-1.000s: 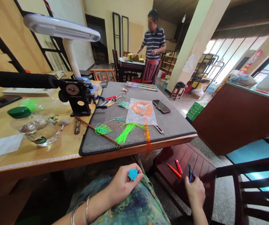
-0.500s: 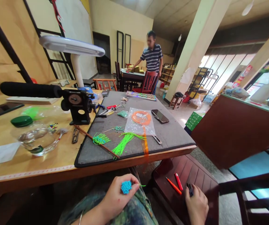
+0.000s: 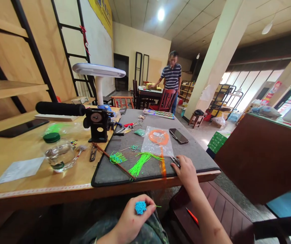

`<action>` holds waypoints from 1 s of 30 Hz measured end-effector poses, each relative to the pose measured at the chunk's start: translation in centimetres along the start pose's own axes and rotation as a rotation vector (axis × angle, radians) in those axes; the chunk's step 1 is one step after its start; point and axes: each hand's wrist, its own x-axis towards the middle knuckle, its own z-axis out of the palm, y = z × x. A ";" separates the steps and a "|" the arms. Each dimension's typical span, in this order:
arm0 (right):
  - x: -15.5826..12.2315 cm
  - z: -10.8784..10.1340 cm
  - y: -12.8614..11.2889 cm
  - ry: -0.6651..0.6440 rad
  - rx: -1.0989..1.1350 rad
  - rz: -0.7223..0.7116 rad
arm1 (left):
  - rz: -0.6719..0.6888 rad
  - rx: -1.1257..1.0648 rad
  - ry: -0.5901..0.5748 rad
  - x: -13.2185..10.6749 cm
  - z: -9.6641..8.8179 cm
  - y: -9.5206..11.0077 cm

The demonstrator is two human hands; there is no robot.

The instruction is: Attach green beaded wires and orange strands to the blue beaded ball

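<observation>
My left hand (image 3: 131,220) is low over my lap, fingers closed round a small cluster of blue beads (image 3: 140,207) with a thin green strand sticking out to the right. My right hand (image 3: 186,172) reaches up onto the front right of the grey mat (image 3: 198,156). Its fingers curl down over a small metal tool (image 3: 174,159) lying there. Just left of that hand lie an orange cord (image 3: 163,166) and a fan of bright green strands (image 3: 139,163).
On the mat are a plastic bag with an orange coil (image 3: 158,137), a phone (image 3: 178,135), a wooden stick (image 3: 112,161) and hand tools. A black crank device (image 3: 98,123), glass bowl (image 3: 60,157) and lamp (image 3: 98,71) stand left. A red pen (image 3: 192,217) lies on the bench. A person (image 3: 172,78) stands behind.
My right hand has left the blue pliers on the bench and risen to the mat's front edge, onto the metal tool. My head has tilted upward. My left hand still holds the beads.
</observation>
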 end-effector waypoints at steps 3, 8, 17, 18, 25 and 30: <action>2.0 0.5 0.1 -0.109 -0.010 0.014 | -0.024 -0.051 0.015 0.0 -0.1 0.1; 2.3 -1.1 1.5 -0.185 0.000 0.107 | -0.034 -0.097 0.041 0.1 -0.1 0.3; -12.0 -1.1 -2.0 -0.060 0.829 0.430 | -0.111 -0.255 0.063 0.2 0.3 0.1; -13.7 -0.3 -3.0 -0.118 0.919 0.467 | -0.116 -0.265 0.061 0.2 0.3 0.0; -17.5 3.0 -7.7 -0.269 0.977 0.426 | -0.075 -0.188 0.051 0.1 0.4 0.0; -16.2 2.4 -8.5 -0.284 0.970 0.341 | -0.013 -0.075 0.000 0.0 0.0 0.0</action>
